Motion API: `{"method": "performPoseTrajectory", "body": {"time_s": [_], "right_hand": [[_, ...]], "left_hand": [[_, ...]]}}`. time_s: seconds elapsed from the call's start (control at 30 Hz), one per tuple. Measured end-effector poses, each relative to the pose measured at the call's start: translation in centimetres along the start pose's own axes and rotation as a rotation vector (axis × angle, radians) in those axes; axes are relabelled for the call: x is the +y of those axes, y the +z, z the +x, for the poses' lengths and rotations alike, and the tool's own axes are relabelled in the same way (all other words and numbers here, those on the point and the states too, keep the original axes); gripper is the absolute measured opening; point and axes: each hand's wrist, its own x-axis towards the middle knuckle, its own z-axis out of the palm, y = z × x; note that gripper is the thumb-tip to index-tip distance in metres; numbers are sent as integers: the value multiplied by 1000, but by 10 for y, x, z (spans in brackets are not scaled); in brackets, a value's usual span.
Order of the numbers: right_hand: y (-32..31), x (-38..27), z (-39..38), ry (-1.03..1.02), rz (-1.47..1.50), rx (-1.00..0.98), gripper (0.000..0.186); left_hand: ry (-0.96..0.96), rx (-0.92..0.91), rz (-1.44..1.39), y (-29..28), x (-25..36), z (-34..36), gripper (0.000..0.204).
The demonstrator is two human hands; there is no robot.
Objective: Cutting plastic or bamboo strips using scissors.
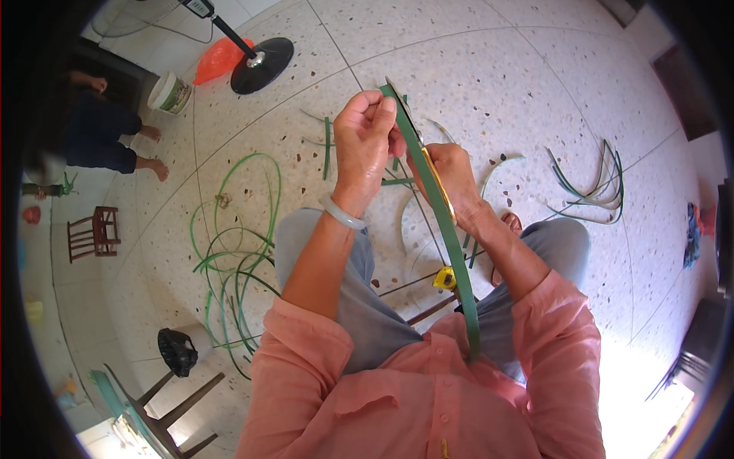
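The left hand (365,126) pinches the green strap (442,206) near its upper end, the rest running down to the pink shirt (417,409); the right hand (453,177) holds gold-handled scissors (441,182) alongside. Keeping it taut likely helps.

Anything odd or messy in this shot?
Just clutter: green coils lie tangled on the floor to the person's left, and more strips lie loose to the right. They look odd because they're strewn rather than bundled. No spill visible.
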Motion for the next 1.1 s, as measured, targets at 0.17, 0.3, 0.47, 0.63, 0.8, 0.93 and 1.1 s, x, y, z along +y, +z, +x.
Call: {"method": "performPoseTrajectory", "body": {"time_s": [0.17, 0.3, 0.47, 0.63, 0.8, 0.93, 1.1], "right_hand": [[1, 3, 2, 0, 4, -9, 34], [-1, 5, 0, -10, -7, -10, 35], [-1, 2, -5, 61, 118, -16, 38], [-9, 9, -8, 112, 106, -25, 41], [-30, 6, -16, 397, 695, -310, 46], [-37, 2, -43, 302, 1019, -502, 54], [-58, -12, -87, 164, 1114, -636, 34]], "left_hand": [[-49, -62, -78, -7, -2, 3, 15], [-73, -106, -80, -9, -5, 2, 15], [-91, -114, -111, -10, -9, 4, 13], [-137, -187, -192, -12, -8, 1, 14], [-80, -85, -234, -27, -1, 8, 14], [-47, 60, -227, -40, -3, 10, 17], [31, 108, -187, -58, 0, 8, 16]]}}
